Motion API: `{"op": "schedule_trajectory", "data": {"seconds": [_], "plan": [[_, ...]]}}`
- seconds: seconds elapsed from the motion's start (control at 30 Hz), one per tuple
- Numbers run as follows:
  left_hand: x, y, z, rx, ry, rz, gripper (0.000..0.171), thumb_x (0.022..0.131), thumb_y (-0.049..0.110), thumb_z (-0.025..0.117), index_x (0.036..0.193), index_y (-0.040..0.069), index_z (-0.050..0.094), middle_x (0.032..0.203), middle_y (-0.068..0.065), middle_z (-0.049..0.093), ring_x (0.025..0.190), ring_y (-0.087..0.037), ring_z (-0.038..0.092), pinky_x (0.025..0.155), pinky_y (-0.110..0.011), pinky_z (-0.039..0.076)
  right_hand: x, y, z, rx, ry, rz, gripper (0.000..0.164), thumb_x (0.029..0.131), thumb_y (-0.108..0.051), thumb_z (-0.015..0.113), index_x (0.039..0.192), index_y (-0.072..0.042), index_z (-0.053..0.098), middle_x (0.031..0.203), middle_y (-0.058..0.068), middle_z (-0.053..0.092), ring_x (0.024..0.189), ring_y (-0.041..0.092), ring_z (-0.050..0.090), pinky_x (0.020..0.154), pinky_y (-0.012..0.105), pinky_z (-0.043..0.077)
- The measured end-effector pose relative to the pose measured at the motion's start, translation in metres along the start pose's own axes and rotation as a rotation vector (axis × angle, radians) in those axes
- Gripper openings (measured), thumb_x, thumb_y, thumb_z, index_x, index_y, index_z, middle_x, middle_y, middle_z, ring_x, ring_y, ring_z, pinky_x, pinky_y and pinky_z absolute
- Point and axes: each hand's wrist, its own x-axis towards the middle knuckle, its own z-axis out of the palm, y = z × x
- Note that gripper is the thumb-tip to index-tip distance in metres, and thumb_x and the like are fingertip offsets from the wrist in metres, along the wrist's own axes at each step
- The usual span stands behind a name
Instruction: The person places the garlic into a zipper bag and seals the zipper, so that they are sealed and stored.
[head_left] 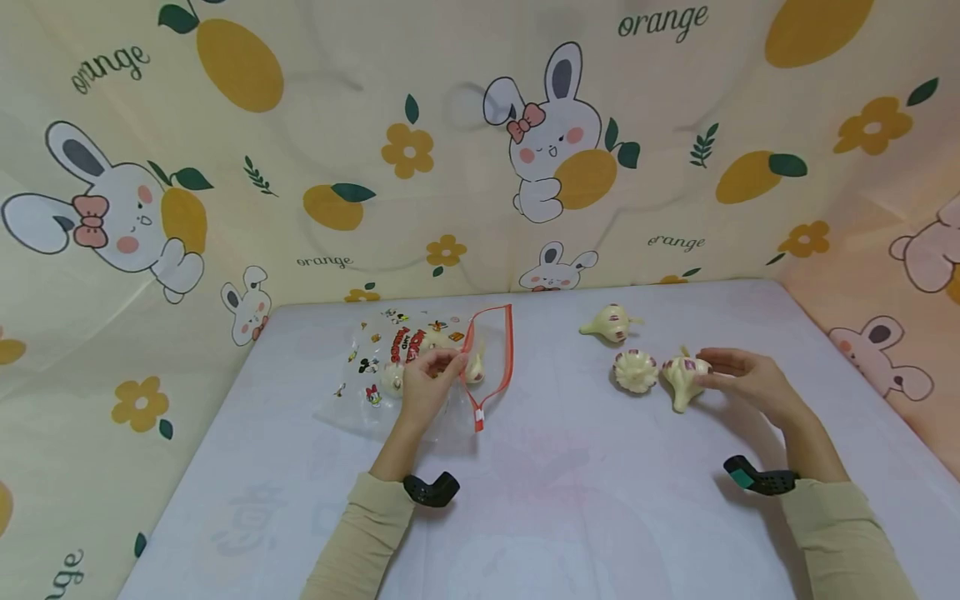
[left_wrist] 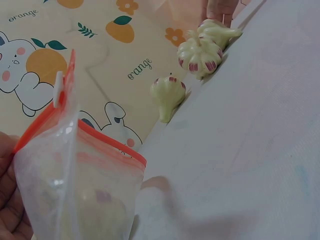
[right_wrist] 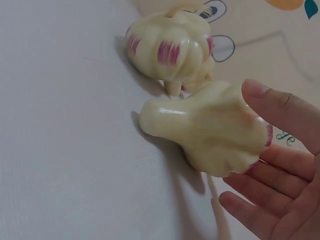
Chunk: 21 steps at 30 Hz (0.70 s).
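left grip (head_left: 427, 385) pinches the bag (head_left: 405, 340), contents (head_left: 393, 380) hazy; right grip (head_left: 752, 387) at garlic (head_left: 683, 383), hold unclear.

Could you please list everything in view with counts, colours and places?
Tabletop: one, white, under the bulbs and bag.
Loose garlic bulbs: three, cream with purplish marks, right part of the tabletop.
Zip bag: one, clear with cartoon prints and red-orange rim, left of centre.
Slider: one, white, on the rim.
Bagged bulbs: at least two, cream, inside the bag.
Backdrop: one, cream with rabbit, orange and flower prints, behind the tabletop.
Wrist devices: two, black, one per wrist.
Sleeves: two, beige, one per arm.
Left hand: one, bare, pinching the rim.
Right hand: one, bare, at the right-most loose bulb.
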Motion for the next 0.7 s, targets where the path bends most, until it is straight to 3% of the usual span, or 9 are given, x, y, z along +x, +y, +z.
{"op": "schedule_trajectory", "data": {"seconds": [0.23, 0.33, 0.47, 0.53, 0.6, 0.7], "plan": [[0.0018, -0.0001, 0.0005, -0.004, -0.009, 0.013, 0.018, 0.089, 0.014, 0.069, 0.097, -0.003, 0.069, 0.094, -0.022, 0.069, 0.072, 0.002, 0.057, 0.064, -0.012, 0.046, 0.0002, -0.0021, 0.0016, -0.012, -0.015, 0.027, 0.069, 0.087, -0.035, 0.07, 0.138, 0.004, 0.045, 0.1, -0.039, 0.044, 0.087, -0.025, 0.039, 0.099, 0.063, 0.039], [0.0014, 0.0006, 0.0002, -0.002, -0.012, -0.003, 0.018, 0.089, 0.014, 0.069, 0.097, -0.002, 0.07, 0.094, -0.021, 0.069, 0.073, 0.002, 0.057, 0.064, -0.013, 0.046, 0.0006, -0.0017, 0.0023, -0.016, -0.02, 0.037, 0.069, 0.087, -0.035, 0.071, 0.137, 0.005, 0.046, 0.097, -0.038, 0.047, 0.085, -0.024, 0.043, 0.095, 0.052, 0.042], [0.0002, 0.0013, -0.0004, 0.011, -0.017, -0.03, 0.019, 0.089, 0.018, 0.069, 0.098, 0.001, 0.07, 0.095, -0.019, 0.07, 0.075, 0.0, 0.057, 0.066, -0.013, 0.046, 0.0007, -0.0013, 0.0027, -0.04, -0.017, 0.042, 0.069, 0.086, -0.034, 0.072, 0.135, 0.007, 0.048, 0.091, -0.039, 0.049, 0.083, -0.023, 0.046, 0.083, 0.022, 0.044], [-0.0002, 0.0015, -0.0006, 0.012, -0.018, -0.039, 0.019, 0.09, 0.019, 0.068, 0.098, 0.002, 0.07, 0.095, -0.018, 0.07, 0.076, -0.001, 0.057, 0.066, -0.013, 0.046, 0.0008, -0.0015, 0.0026, -0.049, -0.016, 0.044, 0.069, 0.086, -0.034, 0.072, 0.135, 0.007, 0.048, 0.09, -0.039, 0.048, 0.083, -0.022, 0.046, 0.078, 0.015, 0.043], [-0.0005, 0.0016, -0.0007, 0.015, -0.014, -0.038, 0.02, 0.089, 0.019, 0.069, 0.098, 0.002, 0.07, 0.095, -0.018, 0.07, 0.075, 0.0, 0.057, 0.066, -0.013, 0.046, 0.0007, -0.0027, 0.0025, -0.056, -0.016, 0.051, 0.07, 0.086, -0.036, 0.072, 0.135, 0.006, 0.048, 0.095, -0.033, 0.055, 0.083, -0.022, 0.046, 0.081, 0.018, 0.044], [-0.0005, 0.0015, -0.0006, 0.011, -0.004, -0.032, 0.02, 0.089, 0.018, 0.069, 0.097, 0.0, 0.07, 0.095, -0.02, 0.07, 0.074, 0.001, 0.057, 0.065, -0.013, 0.045, 0.0007, -0.0048, 0.0019, -0.076, -0.016, 0.06, 0.07, 0.087, -0.038, 0.07, 0.136, 0.006, 0.047, 0.112, -0.006, 0.068, 0.083, -0.023, 0.044, 0.086, 0.028, 0.046]]}}
